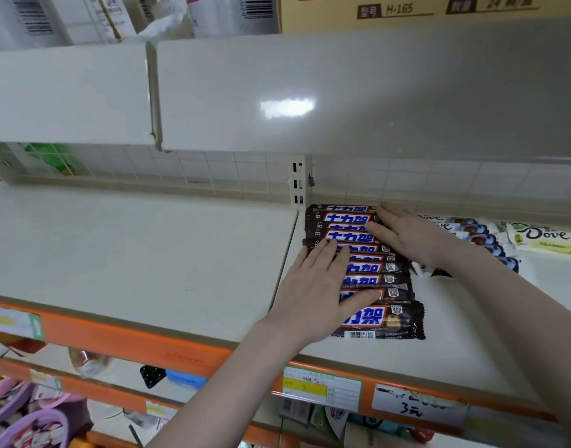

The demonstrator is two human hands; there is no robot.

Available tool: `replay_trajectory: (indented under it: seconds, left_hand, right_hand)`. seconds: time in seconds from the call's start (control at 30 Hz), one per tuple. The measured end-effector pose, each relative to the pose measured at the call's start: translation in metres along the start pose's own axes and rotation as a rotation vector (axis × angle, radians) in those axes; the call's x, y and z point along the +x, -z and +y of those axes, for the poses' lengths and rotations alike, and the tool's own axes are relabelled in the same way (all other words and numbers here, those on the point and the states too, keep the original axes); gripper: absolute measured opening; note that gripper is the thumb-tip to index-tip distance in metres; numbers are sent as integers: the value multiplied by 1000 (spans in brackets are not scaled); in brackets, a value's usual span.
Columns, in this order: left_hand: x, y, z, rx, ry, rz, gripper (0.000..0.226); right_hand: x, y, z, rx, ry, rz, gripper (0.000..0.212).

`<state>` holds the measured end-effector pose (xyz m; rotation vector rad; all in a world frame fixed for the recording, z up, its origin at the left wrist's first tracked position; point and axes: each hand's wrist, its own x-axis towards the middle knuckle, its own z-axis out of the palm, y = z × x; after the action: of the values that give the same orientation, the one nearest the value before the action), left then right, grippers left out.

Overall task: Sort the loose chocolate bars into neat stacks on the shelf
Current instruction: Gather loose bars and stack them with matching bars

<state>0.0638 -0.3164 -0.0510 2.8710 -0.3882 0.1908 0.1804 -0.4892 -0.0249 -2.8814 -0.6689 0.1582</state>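
both hands (313, 282) flat on choc bars (379, 276), shelf (148, 253)

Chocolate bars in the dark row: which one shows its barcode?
The bar nearest the shelf's front edge. It lies fully uncovered with a white barcode strip showing, while the other bars overlap behind it, hiding theirs.

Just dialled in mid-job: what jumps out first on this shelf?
A row of dark brown chocolate bars overlaps from the shelf's back toward its front edge, just right of the panel seam. The left hand and right hand both lie flat on it. To the right, blue-and-white Dove bars sit beside a pale yellow Dove bar.
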Motion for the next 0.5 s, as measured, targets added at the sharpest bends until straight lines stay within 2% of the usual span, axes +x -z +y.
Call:
replay_trajectory:
  seconds: [0.37,0.5]
  left_hand:
    - [-4,0,-1,-13,11,2,83]
    - [-16,4,-10,-107,40,-15,92]
  right_hand:
    - [2,-2,-6,50,13,42,63]
    - [-12,-2,5,23,39,68,62]
